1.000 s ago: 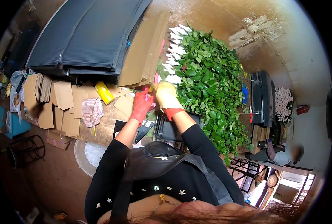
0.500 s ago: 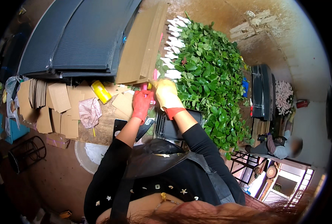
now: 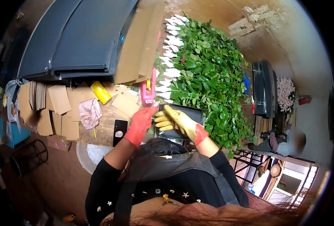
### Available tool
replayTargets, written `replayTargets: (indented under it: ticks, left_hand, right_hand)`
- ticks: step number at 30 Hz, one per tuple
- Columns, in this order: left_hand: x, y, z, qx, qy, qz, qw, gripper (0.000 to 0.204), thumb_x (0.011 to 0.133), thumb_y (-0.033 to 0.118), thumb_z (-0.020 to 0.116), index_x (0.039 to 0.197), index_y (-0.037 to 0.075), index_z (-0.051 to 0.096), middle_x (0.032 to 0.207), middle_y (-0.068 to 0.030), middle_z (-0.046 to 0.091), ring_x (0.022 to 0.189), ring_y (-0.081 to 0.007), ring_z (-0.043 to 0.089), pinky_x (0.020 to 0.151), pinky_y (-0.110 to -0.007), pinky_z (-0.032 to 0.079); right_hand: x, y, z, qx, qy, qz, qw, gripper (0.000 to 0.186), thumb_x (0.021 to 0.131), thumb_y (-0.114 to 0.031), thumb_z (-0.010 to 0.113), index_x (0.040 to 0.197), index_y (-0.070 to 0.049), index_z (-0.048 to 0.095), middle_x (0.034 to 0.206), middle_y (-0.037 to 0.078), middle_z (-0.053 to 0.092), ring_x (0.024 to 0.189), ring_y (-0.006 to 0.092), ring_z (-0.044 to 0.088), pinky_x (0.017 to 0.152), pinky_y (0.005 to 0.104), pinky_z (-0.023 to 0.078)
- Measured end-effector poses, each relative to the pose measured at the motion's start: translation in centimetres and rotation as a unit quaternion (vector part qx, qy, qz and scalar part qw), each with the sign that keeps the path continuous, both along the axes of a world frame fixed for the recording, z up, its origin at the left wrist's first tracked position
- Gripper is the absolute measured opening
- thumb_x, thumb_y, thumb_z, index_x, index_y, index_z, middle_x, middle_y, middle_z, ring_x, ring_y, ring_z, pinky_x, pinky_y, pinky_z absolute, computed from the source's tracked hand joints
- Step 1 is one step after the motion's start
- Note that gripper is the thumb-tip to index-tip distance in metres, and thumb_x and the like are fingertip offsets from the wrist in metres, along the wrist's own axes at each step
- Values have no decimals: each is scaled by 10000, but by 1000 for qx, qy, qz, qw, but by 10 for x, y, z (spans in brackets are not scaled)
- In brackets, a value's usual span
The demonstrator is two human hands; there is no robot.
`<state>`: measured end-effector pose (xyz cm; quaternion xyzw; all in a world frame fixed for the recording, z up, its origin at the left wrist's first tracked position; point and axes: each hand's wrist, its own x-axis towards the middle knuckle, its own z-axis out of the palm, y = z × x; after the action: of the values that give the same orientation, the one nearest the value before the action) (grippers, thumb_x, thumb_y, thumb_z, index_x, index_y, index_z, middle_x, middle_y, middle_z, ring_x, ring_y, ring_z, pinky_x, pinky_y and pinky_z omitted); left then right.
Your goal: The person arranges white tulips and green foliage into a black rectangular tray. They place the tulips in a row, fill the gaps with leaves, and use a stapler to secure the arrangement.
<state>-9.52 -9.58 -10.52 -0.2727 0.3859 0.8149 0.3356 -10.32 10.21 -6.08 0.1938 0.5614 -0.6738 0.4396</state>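
My left hand (image 3: 140, 123), in a red rubber glove, is closed with its fingertips together; whatever they pinch, if anything, is too small to make out. Just beyond it lies a pink tape dispenser (image 3: 148, 94) with a yellow roll. My right hand (image 3: 177, 121), in a yellow glove with a red cuff, has its fingers stretched toward the left hand and slightly apart, with nothing visible in them. It hovers over or rests on a black tray-like piece (image 3: 193, 113). Beyond the right hand, a big pile of leafy green stems (image 3: 208, 67) has white-wrapped ends (image 3: 169, 73) in a row on its left.
Left of the dispenser stand brown cardboard sheets (image 3: 138, 49) and dark corrugated sheets (image 3: 84, 41). A yellow can (image 3: 100, 93), a striped cloth (image 3: 90, 113), cardboard pieces (image 3: 59, 98) and a phone (image 3: 120, 132) lie on the table. A person (image 3: 287, 143) is at far right.
Both hands have drawn back toward me from the tape dispenser, leaving it in plain sight. My right hand has moved over the black tray-like piece, and my left has come nearer the phone.
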Motion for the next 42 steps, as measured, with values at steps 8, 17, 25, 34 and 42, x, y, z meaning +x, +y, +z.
replayTargets:
  ticks: [8,17,25,34,42]
  left_hand:
    - [44,-1,-5,92,-62,18,994,297,1022,235,588,1261,68,647,987,14,641,535,-37,326,437,-204,238]
    - [-30,-20,-81,-135,80,-159,975,344,984,308,642,1144,6,683,924,-30,727,560,-67,459,487,-221,355]
    - [-38,0,-84,-326,204,-179,906,223,941,215,664,962,17,763,820,-22,732,664,-88,585,583,-257,438]
    - [-9,129,33,-480,767,-191,381,171,839,273,780,999,222,816,1471,-141,556,1388,-416,442,1199,-571,244]
    - [-43,255,-31,-639,665,-308,234,458,917,296,607,1370,237,637,1598,-182,400,1502,-419,297,1220,-608,191]
  right_hand:
    - [15,-20,-14,-28,90,-96,991,343,1086,-329,519,1188,-32,657,1128,77,728,916,152,703,787,277,572]
    - [67,-24,56,378,253,383,804,370,1061,-357,472,1098,-41,661,851,101,743,773,238,716,725,382,553]
    - [76,0,23,290,350,309,835,395,1039,-382,453,1059,-37,645,761,164,709,773,338,716,782,471,540]
    - [166,145,-1,-206,197,-86,955,396,1023,-429,617,1139,-56,683,1149,135,733,996,218,729,809,295,572]
    - [168,166,-36,-100,97,-386,912,365,1025,-439,612,1132,-91,633,1071,105,750,844,164,723,728,298,556]
